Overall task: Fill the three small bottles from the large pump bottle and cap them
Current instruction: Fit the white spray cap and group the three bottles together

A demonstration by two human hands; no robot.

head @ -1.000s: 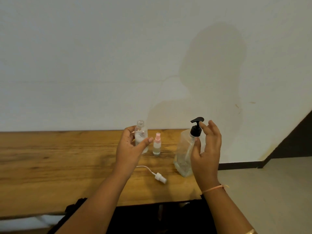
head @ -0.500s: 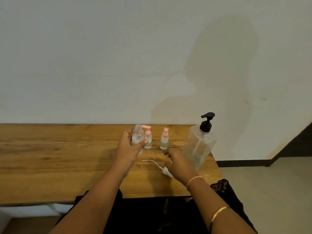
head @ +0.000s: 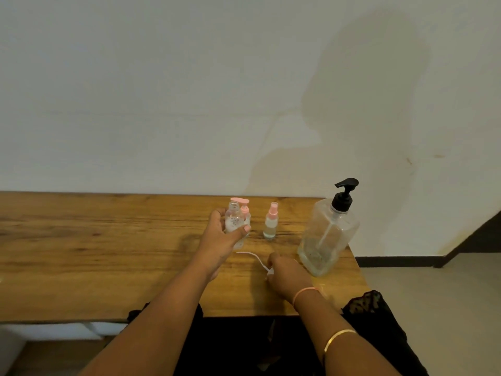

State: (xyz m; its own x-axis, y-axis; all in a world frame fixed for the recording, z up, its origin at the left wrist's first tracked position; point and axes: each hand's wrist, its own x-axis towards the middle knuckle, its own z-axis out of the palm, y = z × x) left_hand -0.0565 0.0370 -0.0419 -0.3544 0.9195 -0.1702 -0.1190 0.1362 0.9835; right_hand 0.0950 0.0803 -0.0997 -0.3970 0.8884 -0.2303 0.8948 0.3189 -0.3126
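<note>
your left hand (head: 219,245) wraps its fingers round the open small bottle (head: 234,221), held upright over the bench (head: 108,253). your right hand (head: 287,275) curls over the white spray cap (head: 270,272) lying on the bench, grip unclear; its thin tube (head: 252,256) points left and away, toward that bottle. the large pump bottle (head: 328,237) stands right.

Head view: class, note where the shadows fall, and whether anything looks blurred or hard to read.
Head view: a broad soft shadow of the person lies on the wall above the large pump bottle, so light likely comes from behind; head view: the small bottle in the left hand looks soft, its print unreadable.
</note>
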